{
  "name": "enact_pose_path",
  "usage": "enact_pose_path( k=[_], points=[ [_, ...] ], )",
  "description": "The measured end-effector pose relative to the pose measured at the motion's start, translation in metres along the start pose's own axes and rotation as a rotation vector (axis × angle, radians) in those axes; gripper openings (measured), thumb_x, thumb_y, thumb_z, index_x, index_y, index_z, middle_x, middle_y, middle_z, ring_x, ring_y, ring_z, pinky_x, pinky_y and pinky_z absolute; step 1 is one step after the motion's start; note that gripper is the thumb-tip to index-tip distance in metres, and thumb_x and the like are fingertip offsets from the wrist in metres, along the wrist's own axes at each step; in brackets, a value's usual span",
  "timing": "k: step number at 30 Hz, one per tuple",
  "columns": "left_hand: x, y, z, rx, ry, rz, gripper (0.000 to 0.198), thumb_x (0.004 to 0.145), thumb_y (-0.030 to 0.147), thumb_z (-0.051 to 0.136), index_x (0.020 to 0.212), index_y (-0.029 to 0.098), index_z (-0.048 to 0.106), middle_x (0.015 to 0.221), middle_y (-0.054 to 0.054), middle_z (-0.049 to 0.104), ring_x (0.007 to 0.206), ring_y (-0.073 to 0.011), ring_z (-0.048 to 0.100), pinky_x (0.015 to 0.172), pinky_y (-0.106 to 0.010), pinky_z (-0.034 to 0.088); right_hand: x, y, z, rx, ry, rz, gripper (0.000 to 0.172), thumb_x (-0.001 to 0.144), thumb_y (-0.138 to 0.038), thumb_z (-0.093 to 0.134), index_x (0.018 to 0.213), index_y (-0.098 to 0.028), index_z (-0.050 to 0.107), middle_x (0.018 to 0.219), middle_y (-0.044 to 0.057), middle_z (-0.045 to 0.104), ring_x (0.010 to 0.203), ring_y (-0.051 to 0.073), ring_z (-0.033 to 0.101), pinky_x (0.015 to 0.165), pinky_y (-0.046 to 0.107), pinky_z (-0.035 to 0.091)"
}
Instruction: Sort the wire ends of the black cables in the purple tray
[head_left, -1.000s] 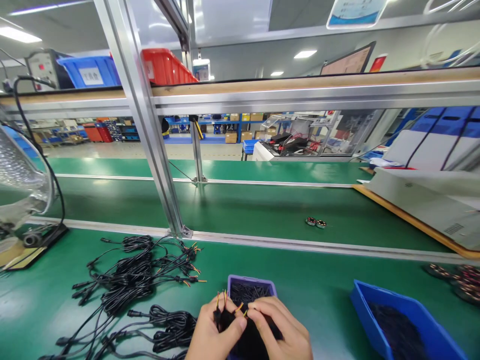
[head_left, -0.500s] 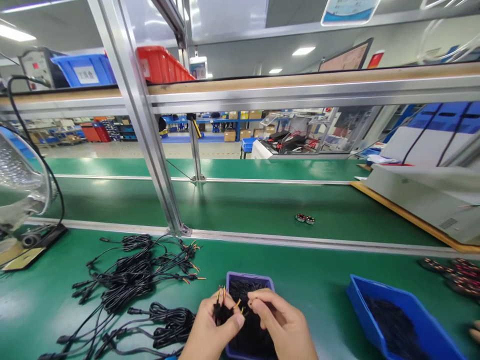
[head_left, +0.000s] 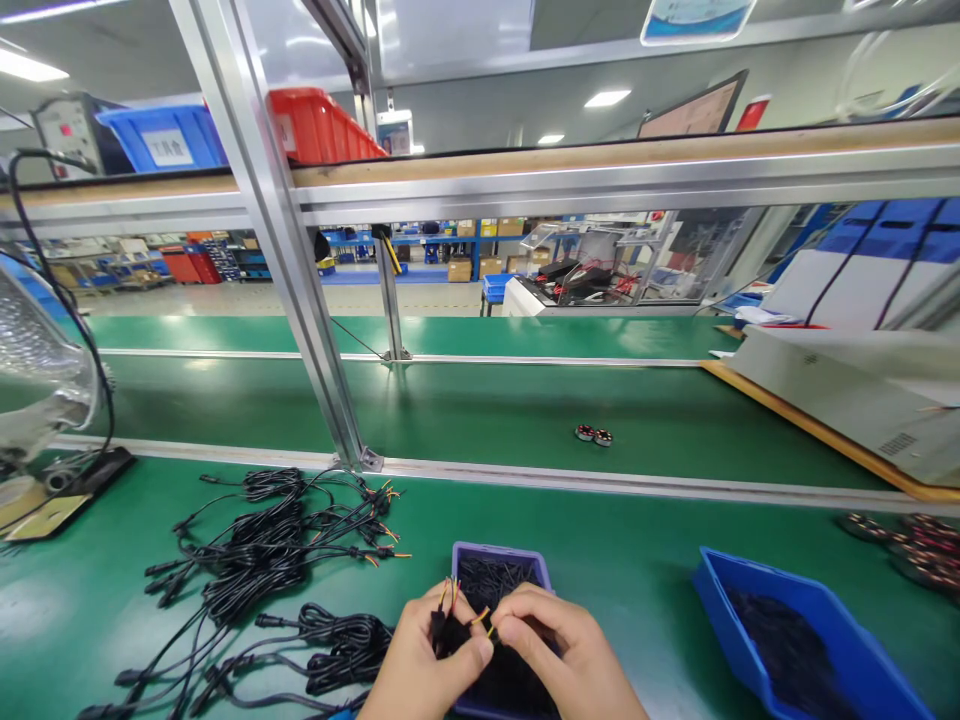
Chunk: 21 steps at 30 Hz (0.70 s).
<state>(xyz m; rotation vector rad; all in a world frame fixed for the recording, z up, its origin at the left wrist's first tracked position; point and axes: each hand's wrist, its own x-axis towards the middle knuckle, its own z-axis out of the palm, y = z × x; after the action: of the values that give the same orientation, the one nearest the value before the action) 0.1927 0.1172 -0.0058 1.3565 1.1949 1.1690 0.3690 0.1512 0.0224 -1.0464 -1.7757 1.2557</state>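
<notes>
So the cable (head_left: 444, 632) end is clamped in the left hand (head_left: 420, 672), fist closed round it, with its orange and yellow wires (head_left: 480, 614) poking up past the thumb. The right hand (head_left: 564, 655) is right up against the left, thumb and forefinger pinched together on those wires. Both hands sit over a purple tray (head_left: 496, 553) of tiny black bits. Left of the left hand there's a heap of cables (head_left: 259, 555) on the green counter (head_left: 630, 585). Right of the right hand is a blue bin (head_left: 840, 615) with dark stuff inside. Farther ahead, two small round parts (head_left: 593, 434) sit on the belt (head_left: 487, 410).
</notes>
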Motion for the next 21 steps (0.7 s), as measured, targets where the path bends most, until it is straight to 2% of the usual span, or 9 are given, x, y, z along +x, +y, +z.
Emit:
enact_pose_path(
  k=[3, 6, 8, 9, 12, 14, 16, 18, 21],
  points=[
    [0.000, 0.003, 0.000, 0.024, -0.030, -0.003, 0.021, 0.082, 0.032, 0.067, 0.069, 0.017, 0.063, 0.073, -0.002, 0.058, 0.074, -0.0178, 0.052, 0.072, -0.028, 0.038, 0.000, 0.003, -0.003, 0.015, -0.022, 0.032, 0.024, 0.085, -0.038, 0.066, 0.070, -0.022, 0.074, 0.072, 0.001, 0.069, 0.070, 0.018, 0.060, 0.069, 0.025, 0.043],
    [0.000, 0.005, 0.000, 0.041, -0.071, 0.001, 0.026, 0.085, 0.038, 0.067, 0.070, 0.016, 0.064, 0.074, -0.002, 0.058, 0.074, -0.0178, 0.051, 0.071, -0.028, 0.037, 0.001, 0.009, 0.000, 0.121, -0.011, 0.121, 0.016, 0.073, -0.031, 0.074, 0.061, -0.020, 0.071, 0.063, -0.001, 0.065, 0.062, 0.014, 0.054, 0.061, 0.023, 0.040],
    [0.000, 0.005, -0.002, 0.042, -0.094, 0.002, 0.030, 0.086, 0.041, 0.066, 0.070, 0.016, 0.064, 0.074, -0.002, 0.057, 0.076, -0.0182, 0.051, 0.072, -0.028, 0.037, 0.002, 0.011, 0.003, 0.226, -0.015, 0.176, 0.008, 0.065, -0.027, 0.076, 0.066, -0.020, 0.072, 0.057, -0.004, 0.061, 0.056, 0.013, 0.051, 0.056, 0.021, 0.038],
    [0.001, 0.005, -0.003, 0.036, -0.106, -0.001, 0.031, 0.086, 0.043, 0.066, 0.070, 0.016, 0.064, 0.074, -0.002, 0.057, 0.077, -0.0183, 0.051, 0.072, -0.028, 0.037, 0.002, 0.011, 0.004, 0.271, -0.007, 0.182, 0.010, 0.063, -0.025, 0.077, 0.071, -0.021, 0.073, 0.056, -0.005, 0.060, 0.054, 0.012, 0.050, 0.055, 0.021, 0.038],
    [0.002, 0.002, -0.008, -0.002, -0.135, -0.026, 0.033, 0.086, 0.046, 0.067, 0.072, 0.016, 0.060, 0.074, -0.001, 0.054, 0.076, -0.0173, 0.049, 0.072, -0.027, 0.037, 0.002, 0.007, 0.003, 0.275, 0.088, 0.073, 0.015, 0.066, -0.025, 0.079, 0.081, -0.024, 0.077, 0.060, -0.005, 0.062, 0.056, 0.013, 0.054, 0.058, 0.021, 0.042],
    [0.003, 0.000, -0.010, -0.023, -0.132, -0.039, 0.034, 0.086, 0.046, 0.068, 0.072, 0.017, 0.057, 0.074, 0.000, 0.051, 0.074, -0.0163, 0.047, 0.071, -0.027, 0.037, 0.002, 0.002, 0.001, 0.188, 0.145, -0.059, 0.004, 0.073, -0.027, 0.077, 0.075, -0.025, 0.078, 0.065, -0.002, 0.066, 0.060, 0.014, 0.058, 0.060, 0.021, 0.045],
    [0.004, 0.000, -0.011, -0.038, -0.120, -0.035, 0.034, 0.086, 0.046, 0.068, 0.072, 0.017, 0.057, 0.074, 0.000, 0.051, 0.074, -0.0161, 0.047, 0.071, -0.027, 0.037, 0.001, 0.000, -0.001, 0.114, 0.123, -0.157, 0.009, 0.079, -0.030, 0.074, 0.073, -0.026, 0.080, 0.068, 0.001, 0.069, 0.064, 0.016, 0.062, 0.063, 0.023, 0.048],
    [0.004, 0.001, -0.011, -0.055, -0.109, -0.034, 0.034, 0.086, 0.047, 0.068, 0.073, 0.017, 0.057, 0.074, 0.000, 0.051, 0.074, -0.0162, 0.047, 0.071, -0.027, 0.037, 0.001, 0.000, 0.000, 0.100, 0.114, -0.161, 0.012, 0.082, -0.034, 0.074, 0.076, -0.026, 0.081, 0.071, 0.003, 0.072, 0.067, 0.017, 0.065, 0.065, 0.024, 0.051],
    [0.004, 0.002, -0.011, -0.070, -0.099, -0.058, 0.036, 0.085, 0.048, 0.068, 0.072, 0.017, 0.056, 0.073, 0.001, 0.050, 0.072, -0.0155, 0.045, 0.069, -0.026, 0.037, 0.002, 0.004, 0.006, 0.205, 0.237, -0.026, 0.023, 0.080, -0.047, 0.077, 0.083, -0.024, 0.080, 0.072, 0.003, 0.073, 0.059, 0.016, 0.062, 0.056, 0.022, 0.051]
  ],
)
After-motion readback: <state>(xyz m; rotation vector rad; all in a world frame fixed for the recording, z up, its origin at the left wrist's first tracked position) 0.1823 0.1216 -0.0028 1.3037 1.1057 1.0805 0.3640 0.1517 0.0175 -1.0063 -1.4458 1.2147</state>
